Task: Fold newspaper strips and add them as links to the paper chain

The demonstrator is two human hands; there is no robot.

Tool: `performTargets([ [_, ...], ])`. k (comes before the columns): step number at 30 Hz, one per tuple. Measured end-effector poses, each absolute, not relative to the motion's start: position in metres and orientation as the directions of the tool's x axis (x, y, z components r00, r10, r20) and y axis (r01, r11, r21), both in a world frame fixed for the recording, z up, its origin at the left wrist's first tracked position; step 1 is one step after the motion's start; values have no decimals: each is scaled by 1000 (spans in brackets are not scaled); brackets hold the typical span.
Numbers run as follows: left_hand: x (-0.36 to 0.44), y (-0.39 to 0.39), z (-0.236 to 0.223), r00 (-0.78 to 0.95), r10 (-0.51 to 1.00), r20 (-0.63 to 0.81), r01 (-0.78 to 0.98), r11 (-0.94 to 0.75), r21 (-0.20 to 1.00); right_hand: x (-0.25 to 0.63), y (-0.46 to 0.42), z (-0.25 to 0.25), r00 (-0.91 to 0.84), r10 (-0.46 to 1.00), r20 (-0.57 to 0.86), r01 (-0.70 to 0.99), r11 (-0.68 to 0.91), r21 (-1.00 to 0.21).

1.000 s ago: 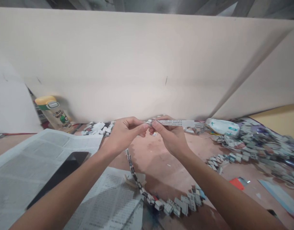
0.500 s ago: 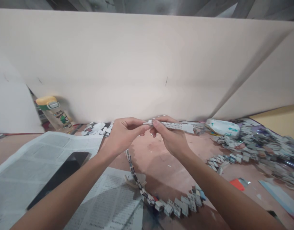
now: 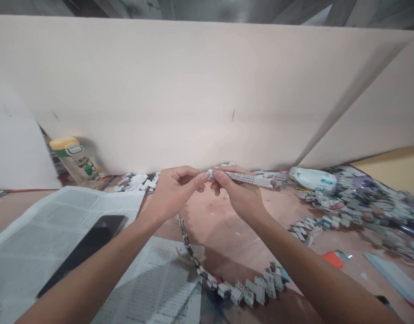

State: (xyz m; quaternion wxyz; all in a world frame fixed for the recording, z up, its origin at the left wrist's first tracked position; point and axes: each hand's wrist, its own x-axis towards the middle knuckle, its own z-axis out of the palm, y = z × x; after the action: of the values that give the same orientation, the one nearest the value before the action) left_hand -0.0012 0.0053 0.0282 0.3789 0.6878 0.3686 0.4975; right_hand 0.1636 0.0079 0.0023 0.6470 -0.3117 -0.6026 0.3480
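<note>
Both hands meet in the middle, in front of the white board. My right hand (image 3: 242,193) pinches a long printed paper strip (image 3: 250,178) between thumb and fingers; its free end points right. Close beside it, my left hand (image 3: 169,189) is closed, thumb against index finger, at the end of a folded-paper chain (image 3: 193,254). That chain hangs from under the left hand and curves across the table to the lower right. Fingers hide the exact spot where strip and chain meet.
Newspaper sheets (image 3: 159,270) lie at left under a dark phone (image 3: 81,252). A yellow-lidded bottle (image 3: 76,159) stands by the white board (image 3: 193,90). Folded paper pieces (image 3: 379,209) pile up at right, near a white packet (image 3: 313,179) and an orange piece (image 3: 333,258).
The paper strip has turned slightly in my right hand, its free end now looking narrower and a little lower. My left thumb has shifted slightly; the chain on the table stays put.
</note>
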Motion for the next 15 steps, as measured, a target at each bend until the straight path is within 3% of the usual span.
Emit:
performTargets([
  [9,-7,6,28,235,839,492,166,-533,830,162,5,-1,0,810,587,-77,585,-807],
  [15,-1,9,23,354,856,377,-68,-379,923,152,-3,-4,66,771,633,-89,636,-766],
])
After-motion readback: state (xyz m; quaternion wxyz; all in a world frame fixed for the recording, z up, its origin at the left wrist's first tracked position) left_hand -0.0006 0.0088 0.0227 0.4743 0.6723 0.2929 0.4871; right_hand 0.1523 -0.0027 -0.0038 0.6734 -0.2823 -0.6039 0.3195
